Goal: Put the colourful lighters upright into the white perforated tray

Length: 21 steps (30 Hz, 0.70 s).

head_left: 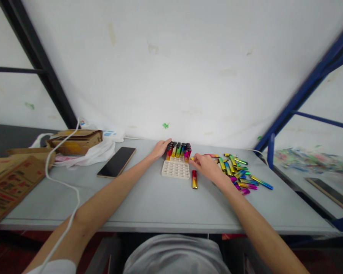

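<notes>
A white tray with rows of round holes (175, 169) lies on the table in front of me. Shiny coloured lighters (178, 151) with dark tops stand upright in its far rows, while the near rows show bare holes. My left hand (161, 148) rests at the tray's far left, fingers stretched out along the standing lighters. At the tray's right side, my right hand (205, 164) has its fingers closed on what looks like a yellowish lighter, mostly hidden by them. A red and gold lighter (194, 179) lies flat just right of the tray.
Loose metallic lighters (237, 173) lie in a pile right of my right hand. A dark phone (117, 162) lies left. Further left are an opened cardboard box (15, 182), a smaller carton (77, 141) on a white plastic bag (98, 154), and a white cable (77, 194).
</notes>
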Each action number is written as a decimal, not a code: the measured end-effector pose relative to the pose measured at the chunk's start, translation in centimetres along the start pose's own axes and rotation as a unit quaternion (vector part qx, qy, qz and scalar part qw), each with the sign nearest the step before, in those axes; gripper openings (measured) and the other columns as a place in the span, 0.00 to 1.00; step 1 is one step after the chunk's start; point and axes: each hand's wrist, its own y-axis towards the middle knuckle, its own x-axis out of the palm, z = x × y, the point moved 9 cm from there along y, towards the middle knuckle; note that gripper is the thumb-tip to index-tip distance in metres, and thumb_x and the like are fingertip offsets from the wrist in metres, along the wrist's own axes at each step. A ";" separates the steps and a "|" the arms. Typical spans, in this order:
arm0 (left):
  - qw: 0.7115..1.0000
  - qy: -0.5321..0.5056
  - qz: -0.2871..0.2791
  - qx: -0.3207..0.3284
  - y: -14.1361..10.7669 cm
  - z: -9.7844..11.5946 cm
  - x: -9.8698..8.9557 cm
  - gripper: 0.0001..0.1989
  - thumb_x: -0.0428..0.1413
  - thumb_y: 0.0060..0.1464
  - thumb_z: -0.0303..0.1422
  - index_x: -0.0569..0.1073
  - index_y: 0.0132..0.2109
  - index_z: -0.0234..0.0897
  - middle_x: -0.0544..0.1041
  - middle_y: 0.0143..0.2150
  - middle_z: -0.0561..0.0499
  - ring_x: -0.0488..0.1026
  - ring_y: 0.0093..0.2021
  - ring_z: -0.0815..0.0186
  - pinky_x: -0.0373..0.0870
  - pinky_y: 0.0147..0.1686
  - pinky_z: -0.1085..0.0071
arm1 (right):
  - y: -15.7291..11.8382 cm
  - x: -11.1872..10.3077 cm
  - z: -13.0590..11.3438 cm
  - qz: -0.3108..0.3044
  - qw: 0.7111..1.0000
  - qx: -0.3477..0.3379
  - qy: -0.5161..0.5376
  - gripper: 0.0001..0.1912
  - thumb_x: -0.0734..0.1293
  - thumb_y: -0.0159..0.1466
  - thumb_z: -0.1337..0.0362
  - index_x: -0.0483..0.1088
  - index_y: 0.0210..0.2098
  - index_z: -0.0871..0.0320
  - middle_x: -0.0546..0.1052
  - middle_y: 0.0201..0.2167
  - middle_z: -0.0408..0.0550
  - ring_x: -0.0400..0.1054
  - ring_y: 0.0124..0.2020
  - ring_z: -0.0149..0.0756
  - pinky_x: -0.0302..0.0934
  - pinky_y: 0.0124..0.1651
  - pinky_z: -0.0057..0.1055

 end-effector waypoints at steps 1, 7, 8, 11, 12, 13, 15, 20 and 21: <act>1.000 0.004 -0.003 0.001 0.0 0.1 0.0 0.31 0.48 0.53 0.61 0.67 0.20 0.38 0.65 0.18 0.54 0.64 0.28 0.64 0.59 0.33 0.67 | -0.2 -0.3 0.0 0.009 1.000 0.004 0.009 0.17 0.59 0.74 0.51 0.71 0.42 0.57 0.81 0.35 0.50 0.74 0.37 0.39 0.54 0.36 0.30; 1.000 0.011 -0.004 0.003 0.1 0.0 0.1 0.31 0.47 0.53 0.61 0.66 0.21 0.38 0.65 0.19 0.54 0.63 0.28 0.63 0.58 0.32 0.67 | 0.3 -1.4 -0.7 0.053 0.996 0.064 0.021 0.25 0.59 0.71 0.41 0.73 0.38 0.56 0.81 0.33 0.50 0.74 0.36 0.41 0.54 0.35 0.30; 1.000 0.010 -0.003 0.003 0.1 -0.1 0.1 0.31 0.47 0.53 0.61 0.67 0.21 0.38 0.65 0.19 0.53 0.63 0.28 0.63 0.58 0.32 0.67 | 0.7 -1.1 -0.8 0.045 0.996 0.073 0.014 0.26 0.59 0.70 0.40 0.73 0.37 0.56 0.81 0.33 0.51 0.74 0.36 0.41 0.54 0.35 0.31; 1.000 0.002 -0.003 0.006 0.2 -0.2 0.2 0.31 0.48 0.53 0.61 0.66 0.20 0.38 0.66 0.19 0.53 0.64 0.28 0.63 0.58 0.31 0.67 | 1.4 -0.5 -0.5 0.036 0.995 0.095 -0.007 0.28 0.58 0.70 0.39 0.74 0.37 0.56 0.81 0.33 0.54 0.74 0.36 0.43 0.55 0.36 0.31; 1.000 -0.001 -0.005 0.007 0.2 -0.2 0.2 0.31 0.48 0.53 0.61 0.66 0.20 0.38 0.66 0.19 0.53 0.64 0.28 0.63 0.58 0.31 0.67 | 1.5 -0.4 -0.2 0.036 0.994 0.099 -0.012 0.28 0.58 0.70 0.40 0.75 0.37 0.56 0.81 0.33 0.54 0.74 0.36 0.43 0.54 0.35 0.31; 1.000 -0.002 -0.006 0.008 0.2 -0.2 0.2 0.31 0.48 0.53 0.61 0.66 0.20 0.38 0.66 0.18 0.53 0.64 0.28 0.63 0.58 0.31 0.67 | 1.4 -0.4 0.0 0.036 0.994 0.102 -0.013 0.28 0.58 0.71 0.40 0.75 0.37 0.56 0.81 0.33 0.54 0.74 0.36 0.43 0.54 0.35 0.31; 1.000 -0.002 -0.009 0.006 0.2 -0.2 0.3 0.31 0.48 0.53 0.61 0.66 0.20 0.38 0.66 0.18 0.53 0.64 0.28 0.63 0.58 0.31 0.67 | 1.0 -0.8 0.6 0.037 0.994 0.101 -0.003 0.28 0.58 0.71 0.40 0.75 0.36 0.56 0.81 0.31 0.53 0.74 0.35 0.42 0.53 0.34 0.31; 1.000 0.003 0.000 0.005 0.0 0.0 0.1 0.31 0.48 0.53 0.61 0.65 0.20 0.38 0.65 0.19 0.53 0.63 0.28 0.64 0.58 0.31 0.67 | -0.6 -2.1 0.8 0.009 0.998 0.056 0.034 0.29 0.58 0.70 0.41 0.76 0.29 0.56 0.80 0.27 0.50 0.71 0.29 0.38 0.51 0.32 0.31; 1.000 0.005 0.000 0.003 0.0 0.0 0.1 0.31 0.48 0.53 0.61 0.65 0.20 0.39 0.65 0.18 0.53 0.63 0.27 0.64 0.58 0.31 0.67 | -0.8 -2.0 0.7 -0.015 0.998 0.049 0.035 0.30 0.59 0.70 0.41 0.75 0.27 0.56 0.79 0.25 0.50 0.70 0.28 0.37 0.51 0.32 0.31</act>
